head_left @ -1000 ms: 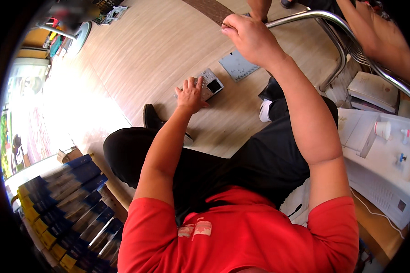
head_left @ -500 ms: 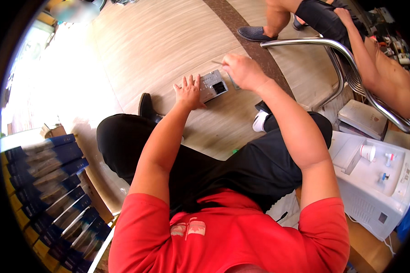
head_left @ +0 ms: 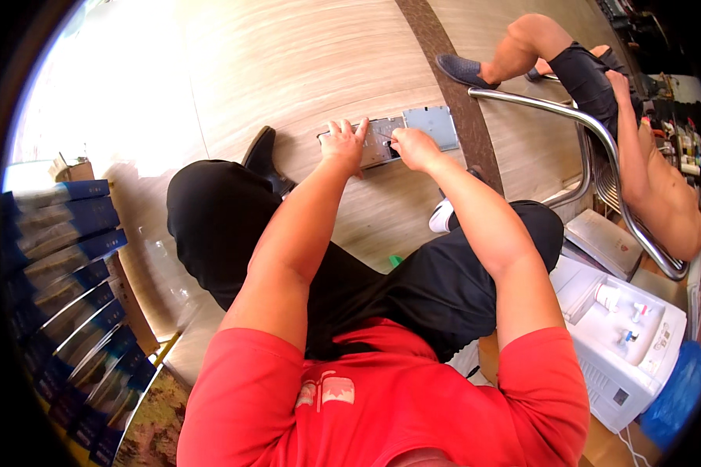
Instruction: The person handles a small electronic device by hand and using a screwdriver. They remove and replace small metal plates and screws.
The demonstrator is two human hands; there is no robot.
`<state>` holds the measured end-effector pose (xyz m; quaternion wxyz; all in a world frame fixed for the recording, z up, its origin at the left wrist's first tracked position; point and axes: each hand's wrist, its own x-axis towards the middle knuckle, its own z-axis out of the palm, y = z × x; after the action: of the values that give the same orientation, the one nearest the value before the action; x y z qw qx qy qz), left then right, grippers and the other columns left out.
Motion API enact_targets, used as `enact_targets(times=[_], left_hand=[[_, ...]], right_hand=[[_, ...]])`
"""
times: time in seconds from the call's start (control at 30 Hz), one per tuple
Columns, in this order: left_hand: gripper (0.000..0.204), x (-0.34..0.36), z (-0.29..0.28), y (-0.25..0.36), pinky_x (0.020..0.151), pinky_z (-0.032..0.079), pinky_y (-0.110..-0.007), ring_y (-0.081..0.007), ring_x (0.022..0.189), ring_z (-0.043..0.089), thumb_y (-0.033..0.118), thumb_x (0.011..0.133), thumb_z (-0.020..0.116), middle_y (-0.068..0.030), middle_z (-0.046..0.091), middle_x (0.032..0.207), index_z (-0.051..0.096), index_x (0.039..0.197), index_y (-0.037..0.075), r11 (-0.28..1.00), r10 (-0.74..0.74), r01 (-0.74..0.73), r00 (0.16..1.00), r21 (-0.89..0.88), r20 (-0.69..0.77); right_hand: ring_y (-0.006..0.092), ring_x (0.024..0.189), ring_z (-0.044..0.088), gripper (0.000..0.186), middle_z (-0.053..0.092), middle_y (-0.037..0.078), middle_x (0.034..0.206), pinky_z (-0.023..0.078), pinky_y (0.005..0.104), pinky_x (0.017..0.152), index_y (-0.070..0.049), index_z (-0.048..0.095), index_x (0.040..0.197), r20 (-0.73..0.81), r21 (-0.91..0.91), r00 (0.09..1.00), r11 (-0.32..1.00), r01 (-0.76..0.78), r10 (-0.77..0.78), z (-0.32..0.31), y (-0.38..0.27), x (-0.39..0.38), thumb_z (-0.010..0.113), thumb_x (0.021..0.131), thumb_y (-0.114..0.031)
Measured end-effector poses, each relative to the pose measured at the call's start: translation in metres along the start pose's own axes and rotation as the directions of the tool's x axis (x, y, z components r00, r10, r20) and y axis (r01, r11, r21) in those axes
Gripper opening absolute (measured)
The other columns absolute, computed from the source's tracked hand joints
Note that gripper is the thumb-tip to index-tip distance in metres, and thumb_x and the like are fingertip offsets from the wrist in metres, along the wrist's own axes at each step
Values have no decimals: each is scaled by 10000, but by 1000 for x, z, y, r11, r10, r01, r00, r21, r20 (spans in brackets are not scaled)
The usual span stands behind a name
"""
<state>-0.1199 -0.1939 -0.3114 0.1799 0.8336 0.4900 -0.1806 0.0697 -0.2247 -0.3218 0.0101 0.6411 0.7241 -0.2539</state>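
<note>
A flat grey metal case [head_left: 381, 133] lies on the floor in front of me, with small parts and a dark patch on its face. My left hand [head_left: 343, 146] is laid over its left end, fingers spread and pressing on it. In my right hand [head_left: 417, 148], closed in a pinch, is a thin rod-like tool [head_left: 384, 135] whose tip points left over the case; its exact kind is too small to make out. A bluish-grey metal plate [head_left: 432, 127] lies at the case's right end, just beyond my right hand; whether it is joined to the case I cannot tell.
A bare-chested person [head_left: 662, 187] sits at the right on a metal-framed chair [head_left: 592, 117], one shoe [head_left: 467, 71] near the plate. A white water dispenser [head_left: 623, 335] with a paper cup stands at my right. Blue boxes [head_left: 70, 226] are stacked at my left. My knees flank the work.
My right hand has come down and left with the tool to the case from above its right side. The view has shifted, and the plate now shows fully.
</note>
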Motion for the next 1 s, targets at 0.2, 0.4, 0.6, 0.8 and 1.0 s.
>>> enact_targets(times=[0.2,0.4,0.6,0.8,1.0], left_hand=[[1286,2,3,-4,969,451,-495,-406,1352,337,418,541,917,-157,374,1444,113,1533,264,1000,-1,2,1000,-23,12],[1270,-2,3,-7,970,446,-496,-412,1362,327,403,545,919,-158,381,1438,129,1530,262,997,32,-31,999,-69,18],[1273,0,4,-7,951,470,-481,-395,1305,388,419,529,919,-158,426,1381,143,1522,240,998,37,-37,999,-42,-12],[1293,6,1,-7,955,473,-488,-394,1293,405,432,524,917,-167,431,1378,125,1522,217,999,38,-38,999,2,-37],[1275,5,2,-1,1000,400,-620,-457,1349,331,431,510,927,-203,362,1461,159,1498,186,998,12,-11,1000,-66,17]], right_hand=[[380,911,627,147,657,187,941,495,476,767,-41,612,955,-6,-96,1000,995,23,-24,4,-8,8,589,892,-172],[362,947,643,128,668,169,970,515,474,781,-55,610,933,24,-177,999,983,48,-44,10,-8,10,545,885,-155],[340,964,653,149,668,164,1005,531,462,793,-60,611,966,42,-235,999,971,35,-25,9,-11,10,514,889,-143],[350,965,651,168,664,172,1020,534,470,785,-56,615,947,44,-278,999,960,40,-29,2,-11,18,476,891,-133],[393,934,593,98,606,193,945,477,510,764,-59,538,939,44,-181,998,982,46,-39,13,-3,14,501,876,-124]])
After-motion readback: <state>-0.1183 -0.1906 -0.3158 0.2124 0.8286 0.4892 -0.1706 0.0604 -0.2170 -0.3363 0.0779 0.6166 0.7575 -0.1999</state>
